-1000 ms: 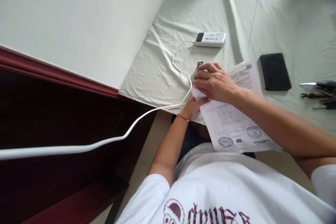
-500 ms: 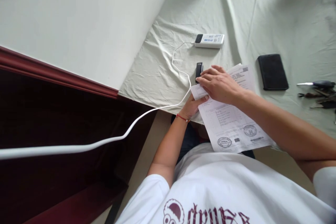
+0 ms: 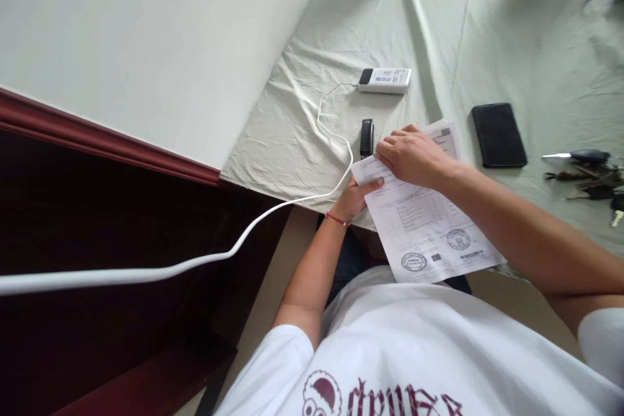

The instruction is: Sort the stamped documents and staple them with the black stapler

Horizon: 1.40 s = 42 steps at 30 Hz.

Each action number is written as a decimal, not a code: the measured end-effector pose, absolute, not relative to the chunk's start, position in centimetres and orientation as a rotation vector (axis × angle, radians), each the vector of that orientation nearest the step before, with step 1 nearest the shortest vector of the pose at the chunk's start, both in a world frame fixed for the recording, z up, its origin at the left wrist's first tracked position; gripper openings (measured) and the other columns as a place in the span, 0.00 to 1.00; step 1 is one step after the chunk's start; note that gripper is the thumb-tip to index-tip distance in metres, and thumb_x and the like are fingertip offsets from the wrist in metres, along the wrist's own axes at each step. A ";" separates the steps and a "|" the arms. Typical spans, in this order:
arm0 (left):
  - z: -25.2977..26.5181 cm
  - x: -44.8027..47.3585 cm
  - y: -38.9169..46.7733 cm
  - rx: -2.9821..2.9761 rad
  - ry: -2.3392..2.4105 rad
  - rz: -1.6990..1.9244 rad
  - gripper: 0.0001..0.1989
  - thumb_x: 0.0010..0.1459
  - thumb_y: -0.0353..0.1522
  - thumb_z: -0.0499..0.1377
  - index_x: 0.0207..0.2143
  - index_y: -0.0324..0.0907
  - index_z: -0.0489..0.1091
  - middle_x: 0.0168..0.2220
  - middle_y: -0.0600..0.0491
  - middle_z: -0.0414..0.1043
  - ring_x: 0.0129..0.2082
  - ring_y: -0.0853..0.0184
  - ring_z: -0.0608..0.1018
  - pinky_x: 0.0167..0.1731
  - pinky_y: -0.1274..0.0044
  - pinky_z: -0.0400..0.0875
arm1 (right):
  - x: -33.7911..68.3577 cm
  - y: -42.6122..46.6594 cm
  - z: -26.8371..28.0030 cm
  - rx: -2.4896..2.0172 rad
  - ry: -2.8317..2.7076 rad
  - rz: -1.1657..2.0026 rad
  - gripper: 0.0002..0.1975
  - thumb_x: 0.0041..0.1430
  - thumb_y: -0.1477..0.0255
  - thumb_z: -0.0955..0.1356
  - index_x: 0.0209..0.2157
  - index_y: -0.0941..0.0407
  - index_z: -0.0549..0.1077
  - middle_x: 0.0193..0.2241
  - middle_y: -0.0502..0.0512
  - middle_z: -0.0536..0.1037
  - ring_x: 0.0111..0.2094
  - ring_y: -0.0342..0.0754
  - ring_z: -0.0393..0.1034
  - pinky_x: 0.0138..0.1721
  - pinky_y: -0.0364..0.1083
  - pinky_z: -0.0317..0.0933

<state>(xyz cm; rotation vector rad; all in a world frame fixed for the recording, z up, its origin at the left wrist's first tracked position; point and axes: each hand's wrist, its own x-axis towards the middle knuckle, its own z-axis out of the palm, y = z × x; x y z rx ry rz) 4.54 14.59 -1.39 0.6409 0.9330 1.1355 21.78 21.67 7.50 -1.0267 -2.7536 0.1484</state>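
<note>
Printed sheets of paper (image 3: pixel 414 221) with round stamps lie over the near table edge and reach toward my lap. My left hand (image 3: pixel 358 197) pinches their left side, thumb on top and fingers hidden beneath. At the upper edge my right hand (image 3: pixel 409 155) is closed on the sheets with its fingers curled over; the fingertips are partly hidden. Just beyond that corner lies a small black stapler (image 3: pixel 366 138), near my right fingers, its lower end close to the paper.
A white power bank (image 3: pixel 385 80) has a white cable (image 3: pixel 273 209) running left across the table edge. Right of the papers lie a black wallet-like case (image 3: pixel 499 134) and a bunch of keys (image 3: pixel 592 175). A white wall (image 3: pixel 146 45) borders the cloth-covered table (image 3: pixel 302 136).
My right fingers, stretched out beside the stapler before, have drawn back and curled over the paper's edge. The stapler is more exposed. My left hand keeps its pinch.
</note>
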 end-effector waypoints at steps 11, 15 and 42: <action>-3.1 4.6 15.3 0.705 1.271 1.273 0.14 0.60 0.42 0.72 0.39 0.42 0.78 0.31 0.55 0.80 0.36 0.64 0.82 0.41 0.74 0.76 | 21.7 23.9 4.1 -1.185 -2.832 0.430 0.18 0.76 0.70 0.60 0.34 0.54 0.76 0.35 0.61 0.83 0.39 0.56 0.74 0.44 0.55 0.59; -2.4 4.6 16.1 0.566 1.305 1.195 0.07 0.58 0.32 0.70 0.34 0.41 0.75 0.28 0.55 0.78 0.35 0.64 0.82 0.43 0.72 0.78 | 21.7 24.5 2.4 -1.133 -2.759 0.478 0.19 0.76 0.68 0.60 0.32 0.53 0.76 0.36 0.58 0.83 0.44 0.56 0.72 0.44 0.53 0.60; 1.3 5.8 17.5 0.379 1.589 1.026 0.13 0.59 0.24 0.59 0.22 0.41 0.65 0.17 0.59 0.63 0.19 0.71 0.68 0.27 0.77 0.66 | 19.5 28.3 3.5 -1.620 -2.622 0.714 0.16 0.72 0.70 0.64 0.47 0.55 0.85 0.45 0.64 0.85 0.56 0.66 0.74 0.55 0.57 0.66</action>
